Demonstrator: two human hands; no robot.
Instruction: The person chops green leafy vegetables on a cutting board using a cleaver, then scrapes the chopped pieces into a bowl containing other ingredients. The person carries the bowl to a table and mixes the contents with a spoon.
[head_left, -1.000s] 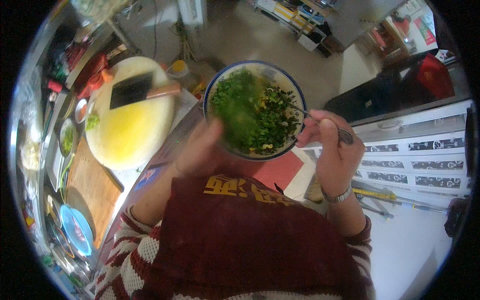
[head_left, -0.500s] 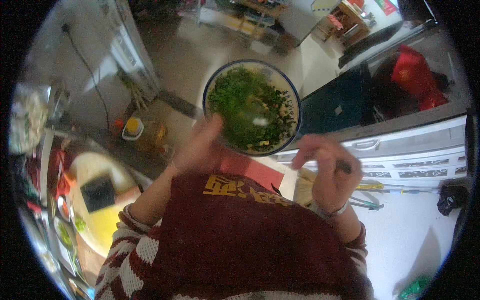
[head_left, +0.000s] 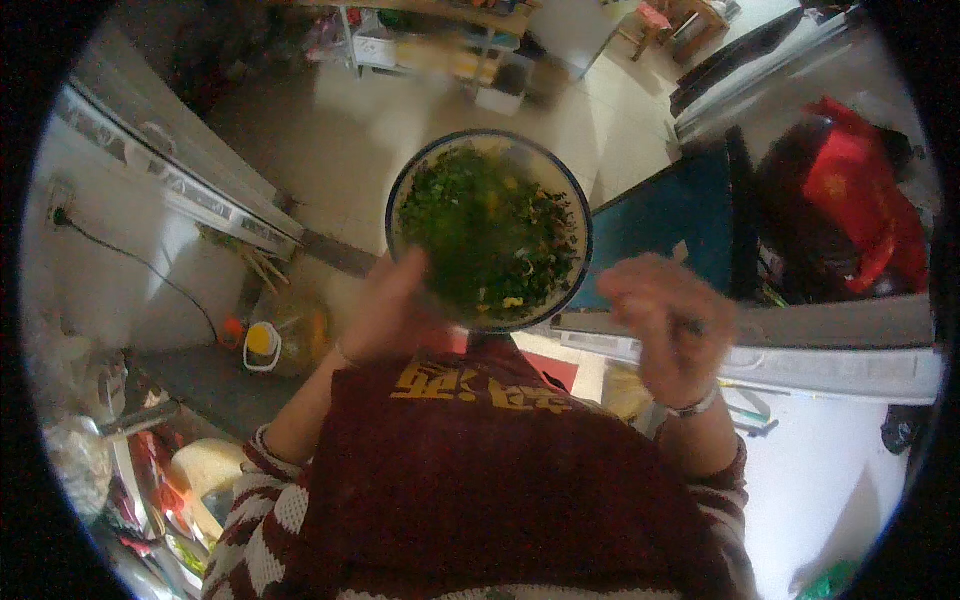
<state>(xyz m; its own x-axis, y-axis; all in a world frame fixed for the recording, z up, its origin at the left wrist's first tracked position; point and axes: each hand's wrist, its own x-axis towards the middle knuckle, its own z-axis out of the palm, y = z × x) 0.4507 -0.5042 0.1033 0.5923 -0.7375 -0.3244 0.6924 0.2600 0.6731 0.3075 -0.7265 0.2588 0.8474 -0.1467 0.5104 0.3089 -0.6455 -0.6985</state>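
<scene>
A wide round bowl [head_left: 579,262] with a dark blue rim is held out in front of my maroon apron. Chopped green herbs [head_left: 455,225] fill most of it, with darker bits and a few pale yellow pieces toward its right side. My left hand [head_left: 388,305], smeared by motion, grips the bowl at its lower left edge; its fingertips are partly hidden. To the right of the bowl and apart from it, my right hand [head_left: 675,318] is raised with curled fingers. A small dark spot shows among those fingers, too blurred to name.
A dark teal panel [head_left: 655,225] and a red bag [head_left: 850,190] are on the right, above a white appliance [head_left: 830,470]. At left, a yellow-capped oil jug [head_left: 265,345] stands by a door frame [head_left: 180,175]. Shelving [head_left: 430,50] lies beyond the tiled floor.
The view has shifted forward through the room, and the door frame at left shows more fully. My left hand still grips the bowl; my right hand stays raised beside it.
</scene>
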